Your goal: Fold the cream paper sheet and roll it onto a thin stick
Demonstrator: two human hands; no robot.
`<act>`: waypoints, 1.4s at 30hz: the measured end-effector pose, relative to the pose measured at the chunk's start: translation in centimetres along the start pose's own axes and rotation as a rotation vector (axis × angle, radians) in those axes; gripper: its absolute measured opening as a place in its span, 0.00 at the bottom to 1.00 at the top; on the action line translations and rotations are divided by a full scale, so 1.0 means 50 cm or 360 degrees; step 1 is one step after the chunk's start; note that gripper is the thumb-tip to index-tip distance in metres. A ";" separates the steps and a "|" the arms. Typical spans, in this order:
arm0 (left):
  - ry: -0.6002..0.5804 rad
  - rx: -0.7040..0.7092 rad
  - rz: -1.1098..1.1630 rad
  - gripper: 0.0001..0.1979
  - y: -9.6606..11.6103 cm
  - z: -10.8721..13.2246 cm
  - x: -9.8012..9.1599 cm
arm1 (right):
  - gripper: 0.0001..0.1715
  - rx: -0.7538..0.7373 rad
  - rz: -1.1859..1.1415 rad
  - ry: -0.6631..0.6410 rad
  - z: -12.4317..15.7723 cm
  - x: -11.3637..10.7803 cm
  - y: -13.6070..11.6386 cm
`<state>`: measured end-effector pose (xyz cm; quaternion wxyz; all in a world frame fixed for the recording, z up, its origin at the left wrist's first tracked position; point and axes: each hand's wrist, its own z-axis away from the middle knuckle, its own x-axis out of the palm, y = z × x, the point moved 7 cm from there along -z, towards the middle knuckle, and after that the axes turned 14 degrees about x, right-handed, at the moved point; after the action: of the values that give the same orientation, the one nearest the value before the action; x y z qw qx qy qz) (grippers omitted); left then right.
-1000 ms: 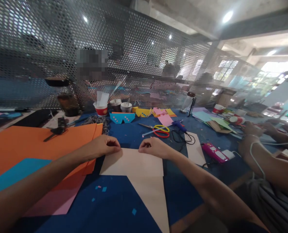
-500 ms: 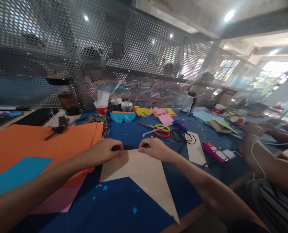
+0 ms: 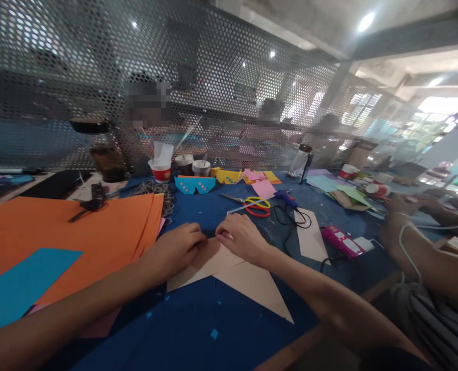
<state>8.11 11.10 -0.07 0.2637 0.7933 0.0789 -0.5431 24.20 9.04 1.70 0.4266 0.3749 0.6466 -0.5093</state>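
A beige sheet of paper (image 3: 252,286), its lower edge forming a wide notch, lies in front of me on the blue tabletop. My left hand (image 3: 180,250) is closed on its upper left edge, fingers bent down over the paper. Close beside it, my right hand (image 3: 242,237) pinches the upper edge, its fingertips partly hidden. Past my hands lie scissors (image 3: 256,206) with red and yellow handles and a blue glue gun (image 3: 286,199) with a black cord. A folded blue paper piece with small pink squares (image 3: 195,185) stands behind my left hand.
Orange sheets (image 3: 108,221) and a blue strip (image 3: 31,278) spread at the left. Paper cups (image 3: 161,170) stand along the perforated metal screen (image 3: 221,93). A pink device (image 3: 342,241) and another beige sheet (image 3: 310,237) lie right; another person's arm (image 3: 425,257) rests beyond.
Both hands have come closer together along the top edge. The beige paper has shifted slightly to the right and its lower right tip has moved up.
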 end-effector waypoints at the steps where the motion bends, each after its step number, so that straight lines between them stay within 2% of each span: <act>1: 0.0005 -0.0028 0.0007 0.14 -0.002 -0.002 0.002 | 0.06 0.0051 -0.0045 -0.0049 -0.003 0.005 0.001; 4: 0.0018 -0.0167 0.0044 0.14 -0.016 -0.007 0.003 | 0.04 0.0275 -0.0211 -0.0160 -0.014 0.017 0.010; 8: 0.0042 -0.0353 0.0069 0.12 -0.033 -0.011 0.002 | 0.03 0.0452 -0.0264 -0.0150 -0.023 0.020 0.015; 17: -0.0015 -0.0630 0.0015 0.09 -0.030 -0.033 0.000 | 0.06 0.0521 -0.0236 -0.0095 -0.023 0.031 0.015; 32: -0.0077 -0.0713 -0.0078 0.12 -0.027 -0.045 -0.007 | 0.13 0.0505 -0.0258 -0.0132 -0.027 0.031 0.023; 42: -0.0066 -0.0727 -0.0077 0.12 -0.034 -0.043 -0.001 | 0.11 0.0508 -0.0291 -0.0120 -0.029 0.033 0.026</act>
<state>9.16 13.62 -0.03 0.4248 0.6995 0.2132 -0.5336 24.55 10.82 -0.13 0.3376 0.3582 0.5725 -0.6557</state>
